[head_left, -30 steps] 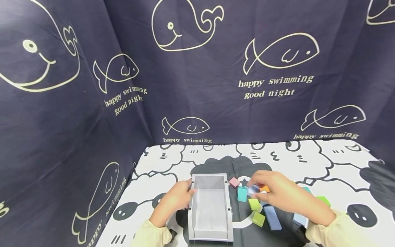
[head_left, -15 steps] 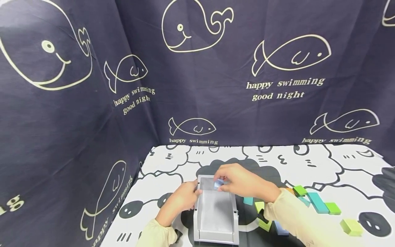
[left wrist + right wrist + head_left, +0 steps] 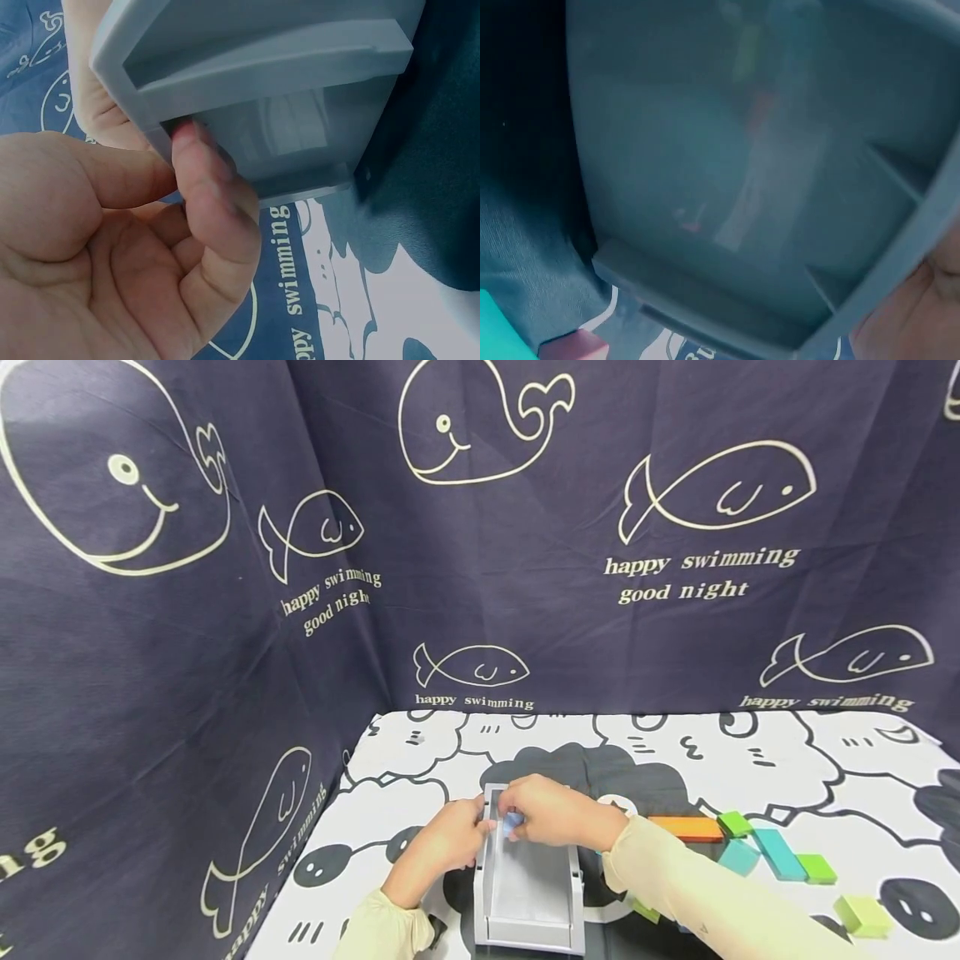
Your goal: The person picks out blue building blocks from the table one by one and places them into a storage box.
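A long, shallow light-grey plastic tray lies in front of me in the head view. My left hand grips its left side wall. In the left wrist view, that hand's thumb and index finger pinch the edge of the tray. Over the far left part of the tray, my right hand pinches a light blue block, partly covered by the fingers. The right wrist view shows the tray's grey floor close up; the blue block is out of sight there.
Right of the tray lie an orange block, green blocks, teal blocks and a yellow-green block. A pink block sits beside the tray's far end. A dark printed curtain hangs behind the table.
My right hand has carried the blue block left from the pile to the tray, then farther left inside it. The left hand stays on the tray's side. The head view has shifted slightly.
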Available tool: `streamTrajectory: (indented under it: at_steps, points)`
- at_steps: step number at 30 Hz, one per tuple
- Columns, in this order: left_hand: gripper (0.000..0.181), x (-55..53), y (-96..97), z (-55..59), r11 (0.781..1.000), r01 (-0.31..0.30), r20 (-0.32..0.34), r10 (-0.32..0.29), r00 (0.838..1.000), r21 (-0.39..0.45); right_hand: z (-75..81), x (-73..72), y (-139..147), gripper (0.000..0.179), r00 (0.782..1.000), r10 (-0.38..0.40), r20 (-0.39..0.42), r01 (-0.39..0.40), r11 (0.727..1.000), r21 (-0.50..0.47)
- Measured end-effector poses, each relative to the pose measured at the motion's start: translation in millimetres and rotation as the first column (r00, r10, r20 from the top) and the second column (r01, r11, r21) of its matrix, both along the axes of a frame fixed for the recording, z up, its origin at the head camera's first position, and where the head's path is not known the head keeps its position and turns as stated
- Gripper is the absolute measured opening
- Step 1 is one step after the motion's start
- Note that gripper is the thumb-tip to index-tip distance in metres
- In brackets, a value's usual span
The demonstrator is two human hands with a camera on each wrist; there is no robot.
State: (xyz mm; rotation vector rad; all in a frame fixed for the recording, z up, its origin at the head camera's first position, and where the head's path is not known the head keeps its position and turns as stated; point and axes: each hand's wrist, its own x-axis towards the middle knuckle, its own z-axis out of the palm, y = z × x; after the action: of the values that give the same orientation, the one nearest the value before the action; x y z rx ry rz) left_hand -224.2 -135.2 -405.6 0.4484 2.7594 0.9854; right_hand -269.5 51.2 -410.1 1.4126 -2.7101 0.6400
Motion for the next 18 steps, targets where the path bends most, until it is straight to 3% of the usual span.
streamTrajectory:
  at_steps: [14, 18]
  points:
    - [0.058, 0.7, 1.7, -0.5, 0.999, -0.008, 0.008, 0.008, 1.000, -0.035, -18.6, 3.4, -13, 0.025, 0.999, 0.003, -0.050, 0.004, 0.991, 0.135]
    - [0.055, -1.5, 1.3, 0.3, 0.996, 0.003, -0.046, -0.007, 0.999, -0.088, -20.8, 2.3, -14, 0.028, 0.995, 0.007, -0.100, 0.012, 0.981, 0.195]
